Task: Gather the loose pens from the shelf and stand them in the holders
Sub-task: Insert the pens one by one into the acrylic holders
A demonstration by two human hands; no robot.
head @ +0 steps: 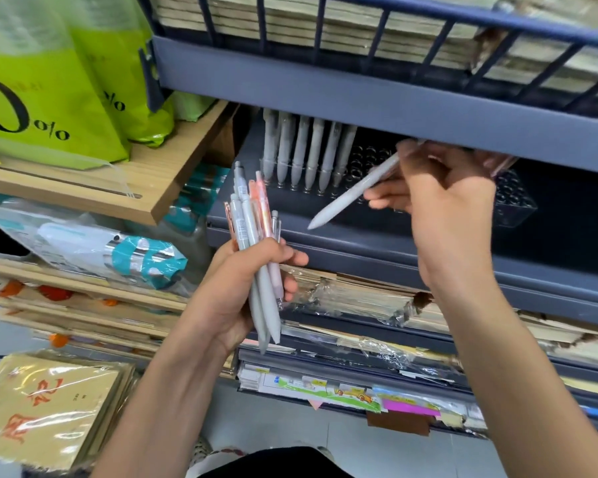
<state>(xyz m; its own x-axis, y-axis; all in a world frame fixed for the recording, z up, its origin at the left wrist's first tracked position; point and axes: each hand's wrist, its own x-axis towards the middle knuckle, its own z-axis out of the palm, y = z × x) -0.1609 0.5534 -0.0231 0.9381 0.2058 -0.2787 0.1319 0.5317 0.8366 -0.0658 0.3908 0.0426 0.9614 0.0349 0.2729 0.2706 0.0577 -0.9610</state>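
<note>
My left hand (237, 291) grips a bundle of pens (252, 232), grey and orange-pink, with their clip ends up, in front of the grey shelf (377, 246). My right hand (442, 201) pinches a single grey pen (353, 193), tip slanting down to the left, just in front of the clear holder (513, 201) with its grid of round holes. Several grey pens (308, 150) stand in a row in the holder's left part. The back of the holder is hidden under the upper shelf.
A blue wire basket (428, 39) of paper stacks hangs right above the holder. Wooden shelves (145, 188) with green bags (49, 84) stand at the left. Wrapped notebooks (359, 298) and papers fill the shelves below. Wrapped yellow booklets (45, 408) lie at the lower left.
</note>
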